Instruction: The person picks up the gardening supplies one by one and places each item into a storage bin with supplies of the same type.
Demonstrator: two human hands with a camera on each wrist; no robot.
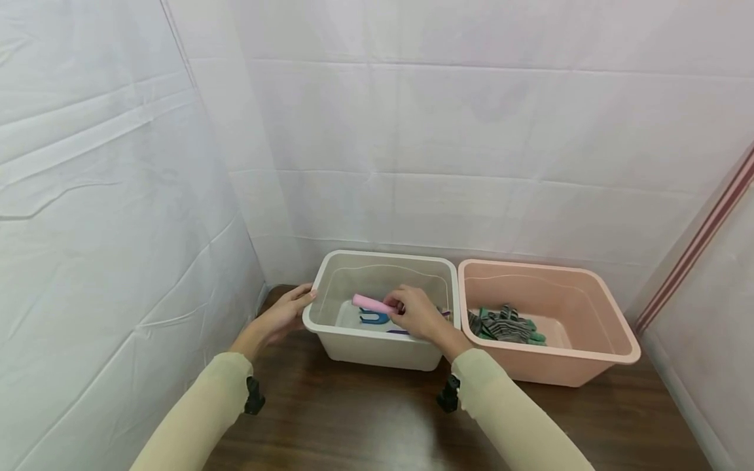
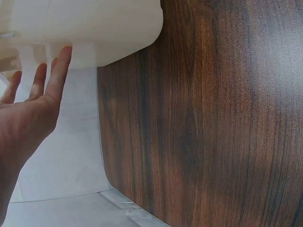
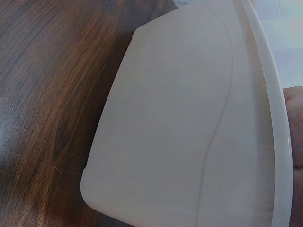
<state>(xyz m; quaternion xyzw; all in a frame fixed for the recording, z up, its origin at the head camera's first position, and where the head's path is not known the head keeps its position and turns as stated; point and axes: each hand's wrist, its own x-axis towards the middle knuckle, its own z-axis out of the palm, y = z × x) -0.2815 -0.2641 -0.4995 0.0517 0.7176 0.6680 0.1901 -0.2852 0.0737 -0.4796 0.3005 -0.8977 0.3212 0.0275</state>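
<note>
Inside the white plastic bin, my right hand pinches a pink cylinder-shaped thing near one end; its exact kind cannot be told. Beneath it lies a blue forked item, partly covered. A purple piece shows by the near wall. At the bin's left rim, my left hand touches the edge. The left wrist view shows that hand's fingers fairly straight against the outer wall. In the right wrist view the bin wall hides most of my right hand.
A pink bin stands directly right of the white one, with striped grey and green gloves in it. Both bins rest on a dark wooden table. White sheeting hangs behind and along the sides.
</note>
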